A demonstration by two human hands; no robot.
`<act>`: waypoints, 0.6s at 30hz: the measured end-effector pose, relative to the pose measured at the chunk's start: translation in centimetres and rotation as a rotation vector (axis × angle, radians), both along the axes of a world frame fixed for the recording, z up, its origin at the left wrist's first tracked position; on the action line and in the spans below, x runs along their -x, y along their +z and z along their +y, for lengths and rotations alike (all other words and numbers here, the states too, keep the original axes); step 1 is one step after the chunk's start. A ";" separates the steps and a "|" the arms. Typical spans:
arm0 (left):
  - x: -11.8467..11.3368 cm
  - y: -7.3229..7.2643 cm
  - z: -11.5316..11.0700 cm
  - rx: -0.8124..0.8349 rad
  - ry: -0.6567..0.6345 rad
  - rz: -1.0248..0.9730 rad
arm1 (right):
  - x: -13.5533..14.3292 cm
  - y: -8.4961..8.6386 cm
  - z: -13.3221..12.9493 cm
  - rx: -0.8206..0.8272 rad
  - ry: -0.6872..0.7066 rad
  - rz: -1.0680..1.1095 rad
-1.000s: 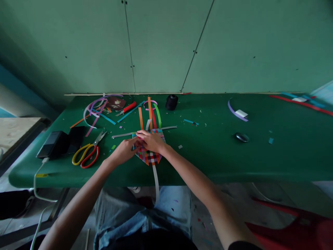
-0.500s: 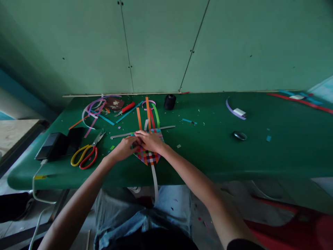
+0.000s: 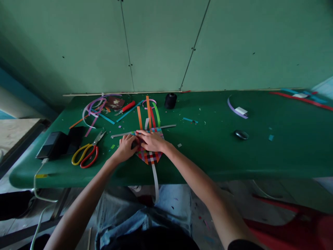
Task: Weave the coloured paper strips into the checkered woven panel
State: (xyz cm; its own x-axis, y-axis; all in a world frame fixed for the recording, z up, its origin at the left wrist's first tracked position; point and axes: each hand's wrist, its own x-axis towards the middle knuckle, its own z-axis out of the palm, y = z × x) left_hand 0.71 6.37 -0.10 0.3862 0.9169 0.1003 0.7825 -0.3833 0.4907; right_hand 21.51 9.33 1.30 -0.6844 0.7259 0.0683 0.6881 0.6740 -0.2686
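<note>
A woven piece of many-coloured strips [image 3: 149, 158] lies on the green table near its front edge. Orange, red and green strips [image 3: 148, 111] stick out from its far side, grey ones to both sides, and a white strip [image 3: 155, 180] hangs over the table edge. My left hand [image 3: 126, 146] is at the weave's left edge, its fingers curled and pinched there; what they grip is too small to make out. My right hand [image 3: 151, 140] lies over the middle of the weave, fingers stretched out flat, the tips close to the left hand.
Scissors [image 3: 90, 151], a black device [image 3: 53, 146], a red cutter [image 3: 128, 106] and loose curled strips [image 3: 91, 111] are at the left. A black spool [image 3: 170, 100] stands behind the weave. Rightward lie a purple strip [image 3: 236, 111] and a dark oval object [image 3: 241, 134].
My left hand has shifted slightly left, its fingers bending more at the weave's edge. My right hand stays on the weave, almost unmoved.
</note>
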 end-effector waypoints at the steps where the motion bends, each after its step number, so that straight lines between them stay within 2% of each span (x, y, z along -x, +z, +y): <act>1: 0.0 0.0 -0.1 -0.001 0.021 0.023 | -0.1 0.0 0.0 0.017 0.012 -0.005; 8: 0.2 0.0 0.1 0.010 0.028 0.060 | -0.7 0.1 0.8 0.163 0.046 0.013; 18: 0.4 -0.1 0.8 0.058 -0.002 0.061 | 0.1 1.3 2.0 0.330 -0.001 0.014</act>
